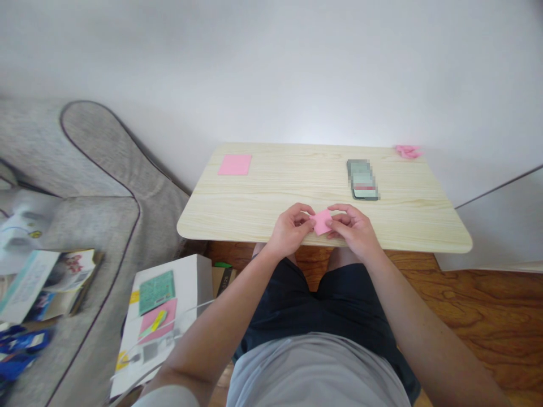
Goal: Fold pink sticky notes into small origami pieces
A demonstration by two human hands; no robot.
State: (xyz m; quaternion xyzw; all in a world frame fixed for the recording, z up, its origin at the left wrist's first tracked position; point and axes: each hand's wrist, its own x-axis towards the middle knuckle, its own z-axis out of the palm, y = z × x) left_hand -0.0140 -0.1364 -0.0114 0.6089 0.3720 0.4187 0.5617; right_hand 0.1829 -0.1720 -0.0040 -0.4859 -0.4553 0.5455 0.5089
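Note:
A small folded piece of pink paper (pixel 322 221) is held between my two hands, just above the near edge of the wooden table (pixel 297 186). My left hand (pixel 293 227) pinches its left side between thumb and fingers. On the opposite side, my right hand (pixel 352 226) grips the right edge in the same way. How the folds run cannot be made out at this size. Beyond my right hand lies a phone (pixel 363 181) with a lit, blurred screen. A flat pink square sheet (pixel 235 164) rests at the table's far left.
At the table's far right corner sits a folded pink paper piece (pixel 408 151). Left of my legs, a white box (pixel 186 277) carries a green patterned item (pixel 156 291), pink sheets and a yellow cutter (pixel 158 320). A grey sofa (pixel 106 226) with boxes stands further left.

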